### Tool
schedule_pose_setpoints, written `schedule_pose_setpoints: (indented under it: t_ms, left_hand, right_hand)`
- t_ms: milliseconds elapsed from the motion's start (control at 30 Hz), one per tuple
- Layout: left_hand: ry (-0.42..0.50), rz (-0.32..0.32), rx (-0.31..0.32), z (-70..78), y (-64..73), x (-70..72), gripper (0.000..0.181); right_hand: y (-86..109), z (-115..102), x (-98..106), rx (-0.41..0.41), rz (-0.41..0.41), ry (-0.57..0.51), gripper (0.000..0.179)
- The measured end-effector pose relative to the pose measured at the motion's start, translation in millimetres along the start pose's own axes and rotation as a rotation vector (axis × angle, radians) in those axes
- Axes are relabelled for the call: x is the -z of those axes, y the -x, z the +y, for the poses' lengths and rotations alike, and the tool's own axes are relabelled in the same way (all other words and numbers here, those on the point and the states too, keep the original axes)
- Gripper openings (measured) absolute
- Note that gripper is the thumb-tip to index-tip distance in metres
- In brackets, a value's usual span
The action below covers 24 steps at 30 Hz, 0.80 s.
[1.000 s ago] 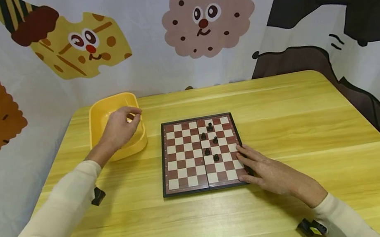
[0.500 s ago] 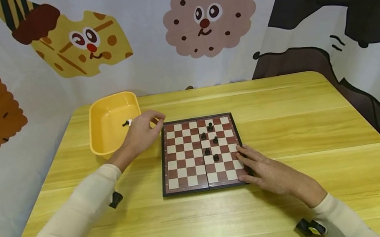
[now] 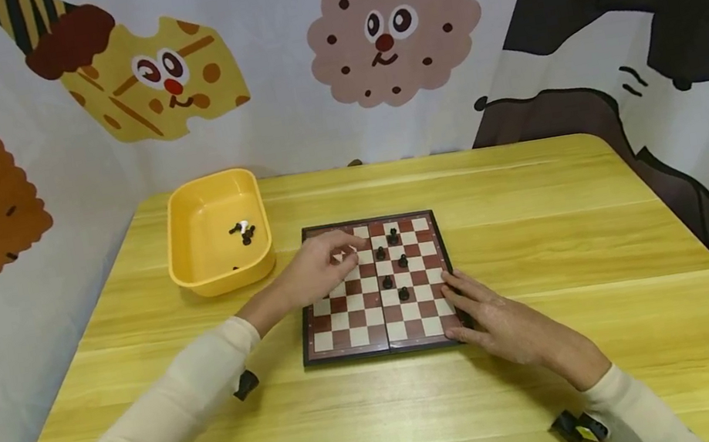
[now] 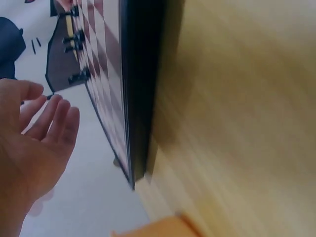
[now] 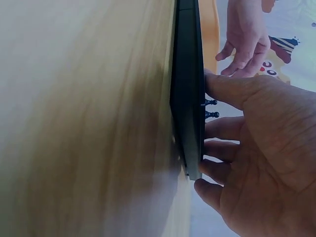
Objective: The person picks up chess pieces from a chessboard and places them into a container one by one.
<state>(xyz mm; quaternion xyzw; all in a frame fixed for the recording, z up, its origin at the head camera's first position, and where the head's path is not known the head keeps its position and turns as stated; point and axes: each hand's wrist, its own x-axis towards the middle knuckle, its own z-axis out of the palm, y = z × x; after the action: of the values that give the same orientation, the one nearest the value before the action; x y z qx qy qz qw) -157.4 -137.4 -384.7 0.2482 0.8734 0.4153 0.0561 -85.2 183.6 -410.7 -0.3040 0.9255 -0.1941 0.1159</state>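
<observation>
My left hand (image 3: pixel 316 268) hovers over the left half of the chessboard (image 3: pixel 345 307), thumb and fingers loosely bent and apart. Nothing is plainly visible between them, and in the left wrist view the fingers (image 4: pixel 58 123) reach toward the black pieces. Several black chess pieces, among them a pawn (image 3: pixel 403 294), stand on the board's right half. My right hand (image 3: pixel 508 320) rests at the board's right edge. In the right wrist view its thumb and fingers (image 5: pixel 222 150) lie extended along the dark rim, without curling round it.
A yellow bin (image 3: pixel 188 271) stands at the back left of the wooden table (image 3: pixel 389 426). Inside it lie several small black pieces (image 3: pixel 248 235) and a white piece (image 3: pixel 244 225). A patterned cartoon cloth (image 3: pixel 286 107) hangs behind and at the sides.
My left hand has moved right from above the yellow bin to over the chessboard. The right hand and the pieces on the board have stayed in place.
</observation>
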Motion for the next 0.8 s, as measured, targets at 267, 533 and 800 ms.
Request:
schedule_pose_setpoints:
  t_ms: [267,533,800]
  left_hand:
    - [0.071,-0.141,0.033,6.1,-5.9,-26.4,0.03]
    - [-0.025,-0.14,0.006,7.9,-9.9,-41.1,0.023]
    - [-0.166,-0.1,0.018,11.4,-9.7,-43.5,0.013]
  right_hand:
    - [2.2,3,1,0.01,0.009,-0.002,0.07]
    - [0.4,2,2,0.004,-0.008,-0.023,0.07]
    - [0.4,1,2,0.002,-0.006,-0.004,0.07]
